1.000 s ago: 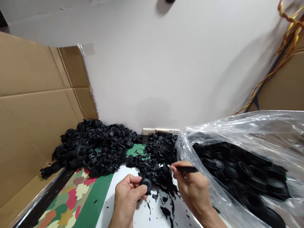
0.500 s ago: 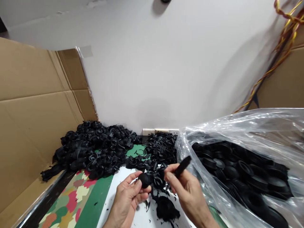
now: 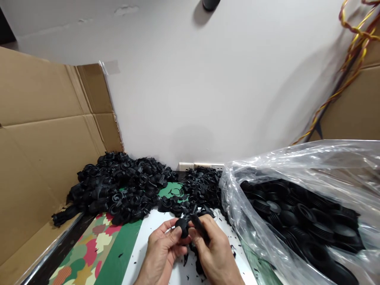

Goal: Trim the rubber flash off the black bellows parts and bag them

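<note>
My left hand (image 3: 162, 249) pinches a small round black rubber part (image 3: 181, 226) between thumb and fingers, low in the middle of the view. My right hand (image 3: 213, 249) is closed around a thin black tool (image 3: 199, 226), whose tip rests against that rubber part. Both hands touch each other over a white sheet (image 3: 154, 221) strewn with black rubber scraps (image 3: 194, 253).
A heap of black ribbed rubber parts (image 3: 118, 186) lies at the left rear, with a scrap pile (image 3: 202, 186) beside it. A clear plastic bag (image 3: 299, 206) full of black rubber parts fills the right. Cardboard walls (image 3: 44, 126) stand at left; a white wall (image 3: 208, 99) behind.
My right hand has swung the black tool down and left, from pointing up-right by the bag, onto the rubber part. The hands have closed together.
</note>
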A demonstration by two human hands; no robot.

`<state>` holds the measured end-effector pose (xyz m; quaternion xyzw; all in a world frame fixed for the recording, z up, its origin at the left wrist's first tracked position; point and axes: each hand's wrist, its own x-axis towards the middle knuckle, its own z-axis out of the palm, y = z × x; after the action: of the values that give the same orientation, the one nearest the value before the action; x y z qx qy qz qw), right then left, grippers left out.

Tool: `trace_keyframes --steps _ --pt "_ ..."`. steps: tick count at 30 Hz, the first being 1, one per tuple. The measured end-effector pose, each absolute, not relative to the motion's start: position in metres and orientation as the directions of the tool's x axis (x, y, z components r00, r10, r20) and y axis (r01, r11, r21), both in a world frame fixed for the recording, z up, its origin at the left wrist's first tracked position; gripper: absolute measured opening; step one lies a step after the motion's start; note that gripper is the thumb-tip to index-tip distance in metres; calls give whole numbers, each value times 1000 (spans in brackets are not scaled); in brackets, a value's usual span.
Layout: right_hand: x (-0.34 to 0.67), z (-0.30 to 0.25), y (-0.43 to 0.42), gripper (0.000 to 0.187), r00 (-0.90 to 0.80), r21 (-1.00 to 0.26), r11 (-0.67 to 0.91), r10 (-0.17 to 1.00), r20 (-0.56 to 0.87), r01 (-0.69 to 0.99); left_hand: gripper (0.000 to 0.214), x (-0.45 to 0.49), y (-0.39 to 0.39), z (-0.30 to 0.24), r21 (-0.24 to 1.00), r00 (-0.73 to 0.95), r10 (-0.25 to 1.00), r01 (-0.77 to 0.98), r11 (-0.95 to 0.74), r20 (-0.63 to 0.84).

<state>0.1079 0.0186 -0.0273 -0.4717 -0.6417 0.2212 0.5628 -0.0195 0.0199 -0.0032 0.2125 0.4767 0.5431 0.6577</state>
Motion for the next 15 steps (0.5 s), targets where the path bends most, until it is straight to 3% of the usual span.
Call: trace_keyframes --steps 7,12,15 --pt "103 -35 24 20 132 -794 470 823 552 387 27 -15 14 -3 823 106 941 -459 334 -323" --pt "108 -27 24 22 107 -796 457 838 534 396 38 -19 14 -6 951 56 960 -130 281 -276" --pt "112 -21 23 24 70 -790 478 838 541 385 37 -25 14 -3 996 -54 998 79 37 -33"
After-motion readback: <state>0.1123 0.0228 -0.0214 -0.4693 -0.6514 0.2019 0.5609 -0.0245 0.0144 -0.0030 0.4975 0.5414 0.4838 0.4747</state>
